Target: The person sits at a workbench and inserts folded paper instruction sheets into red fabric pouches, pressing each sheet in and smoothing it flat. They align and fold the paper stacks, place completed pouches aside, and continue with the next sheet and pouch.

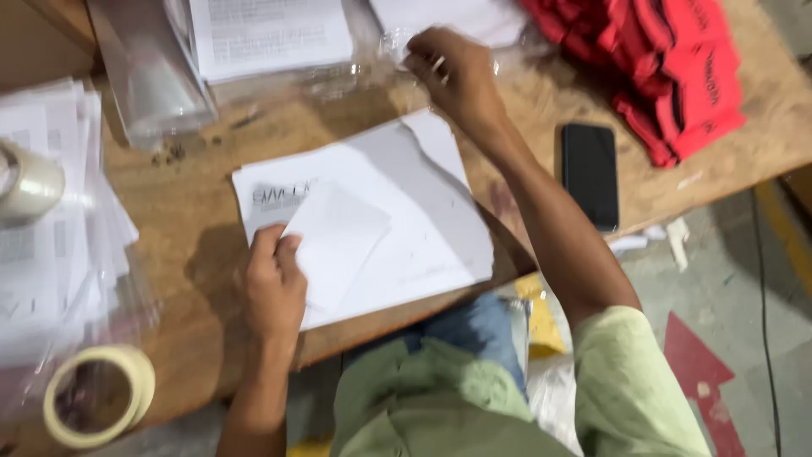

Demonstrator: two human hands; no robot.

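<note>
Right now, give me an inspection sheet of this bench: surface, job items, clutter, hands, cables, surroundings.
Surface: wooden table, worn, a few dark specks near the top left.
Job's things: white sheet lying flat; small white paper on top of it.
Clutter: tape roll, paper stacks in clear bags, black phone, red garments.
Hands: left hand presses the small white paper, fingers curled; right hand reaches to clear plastic at the far edge, grip blurred.
Cables: thin black cable on the floor.
Surroundings: grey floor with red marking.
</note>
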